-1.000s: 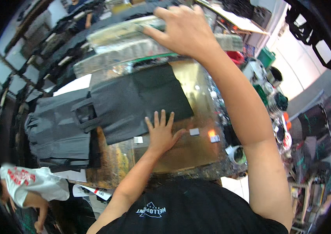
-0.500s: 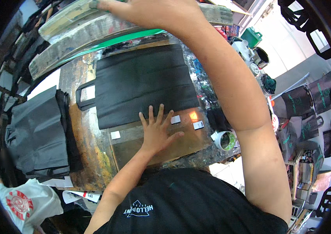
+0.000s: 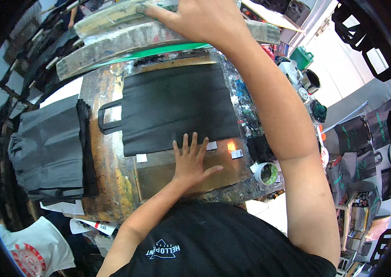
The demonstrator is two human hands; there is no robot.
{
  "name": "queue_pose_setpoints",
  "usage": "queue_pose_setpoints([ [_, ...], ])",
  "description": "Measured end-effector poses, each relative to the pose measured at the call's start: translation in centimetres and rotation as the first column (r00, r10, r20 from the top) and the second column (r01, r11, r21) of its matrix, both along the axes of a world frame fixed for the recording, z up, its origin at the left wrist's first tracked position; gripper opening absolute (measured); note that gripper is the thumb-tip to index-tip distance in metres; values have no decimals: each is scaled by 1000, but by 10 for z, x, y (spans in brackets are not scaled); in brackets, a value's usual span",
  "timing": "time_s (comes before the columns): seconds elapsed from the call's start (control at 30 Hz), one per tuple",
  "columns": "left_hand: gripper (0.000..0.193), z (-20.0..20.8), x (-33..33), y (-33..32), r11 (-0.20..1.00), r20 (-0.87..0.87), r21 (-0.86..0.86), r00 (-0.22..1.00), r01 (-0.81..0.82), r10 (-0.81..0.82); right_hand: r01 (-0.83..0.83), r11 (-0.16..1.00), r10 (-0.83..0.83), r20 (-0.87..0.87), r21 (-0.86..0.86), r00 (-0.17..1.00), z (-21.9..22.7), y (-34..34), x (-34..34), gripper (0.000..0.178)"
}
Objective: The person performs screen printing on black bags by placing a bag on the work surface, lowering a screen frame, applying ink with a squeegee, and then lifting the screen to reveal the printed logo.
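Left hand (image 3: 189, 166): fingers spread wide, flat, gripping nothing; fingertips on near edge of bag (image 3: 177, 106). We judge light, even pressure best, so bag stays smooth without dragging. Bag lies flat on board (image 3: 158, 182), handle (image 3: 101, 119) pointing left. We should check near edge lies square to white tabs (image 3: 141, 158). Right hand (image 3: 207, 21), far side, at frame (image 3: 112, 21): thumb extended, other fingers out of view; we cannot tell grip. We advise steady support of frame. Stack (image 3: 52, 147) sits left.
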State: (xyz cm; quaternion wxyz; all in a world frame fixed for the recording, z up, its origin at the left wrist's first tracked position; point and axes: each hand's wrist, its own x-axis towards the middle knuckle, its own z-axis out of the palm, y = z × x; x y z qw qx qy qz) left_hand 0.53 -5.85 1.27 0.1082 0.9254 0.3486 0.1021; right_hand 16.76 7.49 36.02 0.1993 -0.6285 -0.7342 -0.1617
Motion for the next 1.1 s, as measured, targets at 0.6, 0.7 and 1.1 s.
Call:
queue_pose_setpoints([
  [0.6,133,-16,112,142,962,-118,55,958,268,-261,-64,986,57,52,151,997,-18,1,2,67],
  [0.7,135,-16,114,142,958,-95,56,956,282,-276,-51,999,51,-5,-12,999,-2,0,0,63],
  [1.1,125,4,104,121,999,292,52,956,-7,-9,7,991,-4,-25,137,1000,-16,21,-1,63],
])
